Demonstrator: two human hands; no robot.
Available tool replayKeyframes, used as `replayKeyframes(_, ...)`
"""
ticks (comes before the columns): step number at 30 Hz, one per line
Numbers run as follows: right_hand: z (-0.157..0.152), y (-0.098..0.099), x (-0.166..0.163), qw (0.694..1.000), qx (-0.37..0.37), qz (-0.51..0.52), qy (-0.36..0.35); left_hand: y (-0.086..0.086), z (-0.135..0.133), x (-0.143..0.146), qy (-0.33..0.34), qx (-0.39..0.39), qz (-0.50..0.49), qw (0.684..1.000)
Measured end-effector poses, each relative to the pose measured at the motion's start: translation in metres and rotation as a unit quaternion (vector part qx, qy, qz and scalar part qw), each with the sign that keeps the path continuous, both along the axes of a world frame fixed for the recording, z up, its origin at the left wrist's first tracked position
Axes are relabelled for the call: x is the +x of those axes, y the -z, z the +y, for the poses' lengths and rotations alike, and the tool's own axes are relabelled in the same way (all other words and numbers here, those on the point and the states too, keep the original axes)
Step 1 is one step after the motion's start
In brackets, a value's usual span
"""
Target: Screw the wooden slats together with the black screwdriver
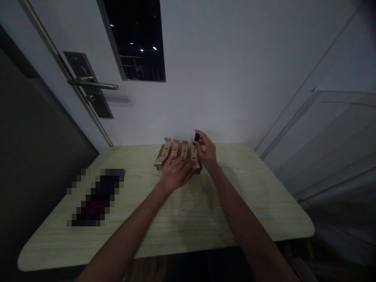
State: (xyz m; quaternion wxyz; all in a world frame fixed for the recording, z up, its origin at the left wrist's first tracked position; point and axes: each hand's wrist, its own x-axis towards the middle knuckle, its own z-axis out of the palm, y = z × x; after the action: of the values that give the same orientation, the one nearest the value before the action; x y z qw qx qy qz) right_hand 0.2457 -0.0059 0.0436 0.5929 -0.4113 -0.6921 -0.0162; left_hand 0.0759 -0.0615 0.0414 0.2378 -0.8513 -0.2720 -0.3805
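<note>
A wooden rack [175, 148] with several pale curved hooks on a darker, rough-edged board lies near the table's back edge. Each visible hook has dark round holes in it. My left hand [175, 172] rests over the rack's front part, its fingers bent across the hooks and holding it against the table. Between the fingers and thumb of my right hand [207, 150] is a small screwdriver [197, 136] with a black handle. It stands nearly upright over the rightmost hook [194, 153]; whether its tip sits in a hole I cannot tell.
The pale wood-grain table [249, 207] has rounded corners. A pixelated dark object [100, 197] lies at its left. Behind stands a white door [235, 78] with a metal handle [94, 84] and a dark window [138, 39]. Translucent sheeting [337, 156] hangs at the right.
</note>
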Motion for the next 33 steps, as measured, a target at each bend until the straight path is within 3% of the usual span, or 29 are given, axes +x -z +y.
replayKeyframes(10,-0.0001,0.0014,0.0016,0.997,-0.021,0.067,0.028,-0.004,-0.0017,0.0011,0.0,-0.018,-0.008,1.0)
replayKeyframes(20,-0.0017,0.0003,0.0012,0.999,-0.025,0.044,-0.014,-0.0073,-0.0005,-0.0004,0.002,-0.023,0.0,1.0)
replayKeyframes(26,0.0035,0.0021,-0.0013,0.999,0.021,0.013,0.024,-0.0077,-0.0012,0.0002,0.005,-0.036,-0.003,0.999)
replayKeyframes(33,0.0008,-0.0012,0.0001,1.0,-0.012,-0.005,0.003,-0.0069,-0.001,-0.0002,0.0,-0.03,-0.007,1.0)
